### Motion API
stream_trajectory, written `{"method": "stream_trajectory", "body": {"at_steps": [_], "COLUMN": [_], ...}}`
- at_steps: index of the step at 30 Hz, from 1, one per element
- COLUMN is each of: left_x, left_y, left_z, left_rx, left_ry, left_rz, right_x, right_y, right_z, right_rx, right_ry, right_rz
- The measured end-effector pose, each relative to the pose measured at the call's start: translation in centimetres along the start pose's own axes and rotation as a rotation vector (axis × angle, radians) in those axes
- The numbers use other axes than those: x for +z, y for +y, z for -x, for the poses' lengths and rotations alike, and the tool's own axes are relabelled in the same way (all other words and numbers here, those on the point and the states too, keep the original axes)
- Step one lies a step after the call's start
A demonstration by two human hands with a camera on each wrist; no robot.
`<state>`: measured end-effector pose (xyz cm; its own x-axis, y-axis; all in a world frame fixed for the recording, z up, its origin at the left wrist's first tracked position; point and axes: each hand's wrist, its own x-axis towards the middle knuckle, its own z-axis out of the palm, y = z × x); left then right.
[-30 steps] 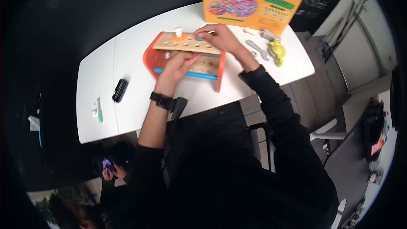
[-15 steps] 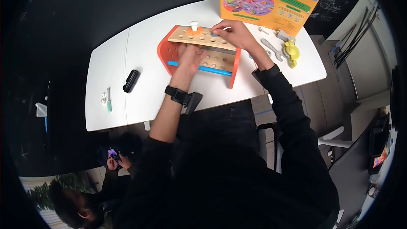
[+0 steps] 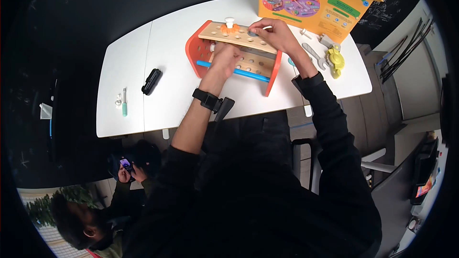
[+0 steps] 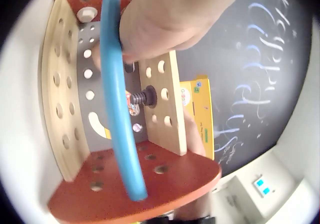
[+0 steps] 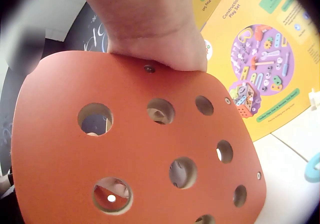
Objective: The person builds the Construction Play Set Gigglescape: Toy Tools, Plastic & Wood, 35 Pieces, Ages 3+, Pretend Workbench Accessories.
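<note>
The toy workbench has red side panels [image 3: 194, 50], a pierced wooden top board [image 3: 220, 37] and a blue bar [image 3: 248, 74]. My right hand [image 3: 277, 35] pinches a grey round piece [image 3: 252, 33] on the top board. Below that board my left hand [image 3: 224, 61] reaches inside, its fingers bent; what they touch is hidden. A dark threaded shaft [image 4: 145, 98] sticks out of the board's underside in the left wrist view, apart from my left hand [image 4: 165, 21]. An orange gear [image 3: 230, 29] with a white peg [image 3: 229, 21] sits on the board.
Right of the workbench lie a grey wrench [image 3: 315, 55], a yellow toy part [image 3: 336, 62] and a white bolt [image 3: 306, 33]. A yellow box [image 3: 311, 5] stands behind. On the left are a black case [image 3: 151, 81] and a green-handled tool [image 3: 125, 107]. Someone holds a phone [image 3: 126, 164] at lower left.
The head view has shifted, so the workbench appears farther right and higher. My right hand stays at the grey piece. My left hand remains under the top board, its fingers now more bent.
</note>
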<state>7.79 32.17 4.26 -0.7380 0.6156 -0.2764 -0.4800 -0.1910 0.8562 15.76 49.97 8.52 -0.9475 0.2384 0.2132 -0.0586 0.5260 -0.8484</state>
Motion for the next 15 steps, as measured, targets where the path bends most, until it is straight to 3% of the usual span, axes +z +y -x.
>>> {"method": "stream_trajectory", "body": {"at_steps": [4,6,10,14,15], "left_x": [-0.3,0.7,0.1,0.0,-0.5], "left_y": [-0.3,0.2,-0.3,-0.1,-0.2], "left_z": [-0.2,1.2,0.2,0.2,-0.1], "left_rx": [0.102,0.062,0.124,0.08,0.064], "left_ry": [0.019,-0.119,0.014,-0.027,-0.127], "left_rz": [0.062,-0.124,0.035,-0.078,-0.097], "right_x": [-0.1,-0.1,-0.2,-0.1,-0.1], "right_y": [0.4,0.8,0.7,0.6,0.5], "right_z": [-0.2,-0.3,-0.2,-0.2,-0.1], "right_rx": [-0.047,-0.188,-0.132,-0.087,-0.093], "right_ry": [0.007,-0.004,-0.006,-0.017,-0.021], "right_rz": [0.017,0.03,0.006,0.002,0.003]}}
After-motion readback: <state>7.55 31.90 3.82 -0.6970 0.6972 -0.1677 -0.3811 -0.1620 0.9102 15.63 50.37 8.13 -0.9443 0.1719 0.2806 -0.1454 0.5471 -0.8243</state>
